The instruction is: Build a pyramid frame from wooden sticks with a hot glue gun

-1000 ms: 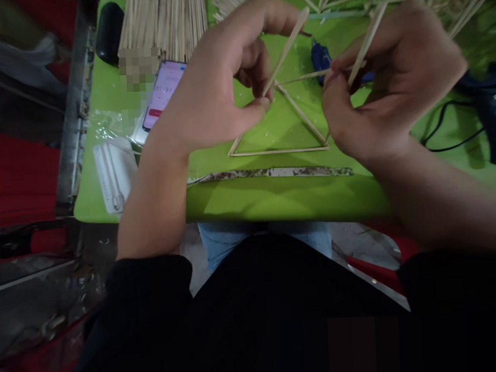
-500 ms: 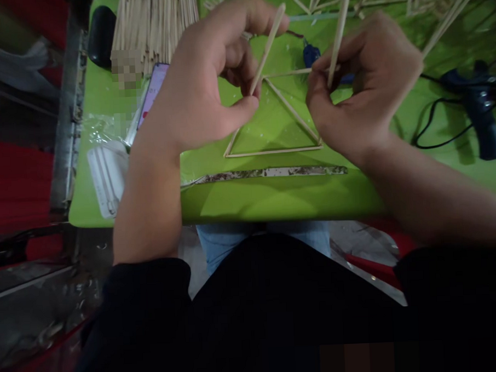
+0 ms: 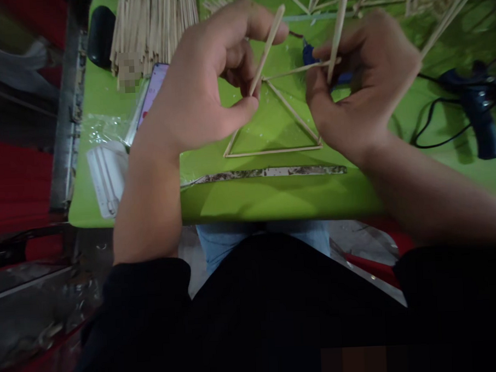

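Note:
A triangle of thin wooden sticks (image 3: pixel 276 151) lies on the green table in front of me. My left hand (image 3: pixel 210 83) is closed at the lower end of a tilted wooden stick (image 3: pixel 270 45), its index finger stretched behind that stick. A thin crosswise stick (image 3: pixel 288 72) runs from near the triangle's top corner to my right hand (image 3: pixel 359 88). There my right thumb and fingers pinch its end, beside another raised stick (image 3: pixel 339 31). The exact contact at both joints is partly hidden by fingers.
A bundle of sticks (image 3: pixel 154 28), a black case (image 3: pixel 102 37) and a phone (image 3: pixel 153 88) lie to the left. A stained flat strip (image 3: pixel 272 173) lies near the table's front edge. At right is a dark blue glue gun (image 3: pixel 481 110) with a cable; stick frames (image 3: pixel 371 2) stand behind.
The right end of the crosswise stick has risen slightly, and my right fingers have shifted with it. My left hand has barely moved.

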### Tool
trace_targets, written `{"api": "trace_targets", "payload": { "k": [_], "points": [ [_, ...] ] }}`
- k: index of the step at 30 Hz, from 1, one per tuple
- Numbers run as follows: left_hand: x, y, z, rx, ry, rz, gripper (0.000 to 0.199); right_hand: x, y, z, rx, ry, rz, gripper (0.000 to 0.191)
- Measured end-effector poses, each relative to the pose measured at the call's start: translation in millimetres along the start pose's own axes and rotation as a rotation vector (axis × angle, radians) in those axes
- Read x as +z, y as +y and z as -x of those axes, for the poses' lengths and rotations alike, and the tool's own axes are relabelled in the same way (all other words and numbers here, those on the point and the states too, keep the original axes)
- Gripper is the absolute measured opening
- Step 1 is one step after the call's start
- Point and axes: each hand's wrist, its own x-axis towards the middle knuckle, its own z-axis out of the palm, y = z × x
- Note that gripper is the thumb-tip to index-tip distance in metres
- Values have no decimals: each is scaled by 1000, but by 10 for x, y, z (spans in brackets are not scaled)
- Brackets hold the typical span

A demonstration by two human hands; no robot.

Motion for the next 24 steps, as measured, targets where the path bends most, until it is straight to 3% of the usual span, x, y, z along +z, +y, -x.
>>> {"api": "trace_targets", "payload": {
  "k": [2, 8, 16, 21, 24],
  "points": [
    [-1, 5, 3, 14, 4, 4, 43, 40, 11, -3, 4, 16, -29, 6],
    [98, -56, -34, 68, 47, 1, 48, 209, 9, -71, -19, 100, -115, 37],
    [328, 57, -92, 7, 43, -48, 52, 315, 64, -130, -104, 81, -107, 34],
    [429, -16, -92, 38, 156, -218, 47, 257, -7, -160, -96, 50, -60, 24],
    [436, -71, -91, 0, 153, -304, 48, 194, -63, -161, -58, 10, -15, 17]
  ]
}}
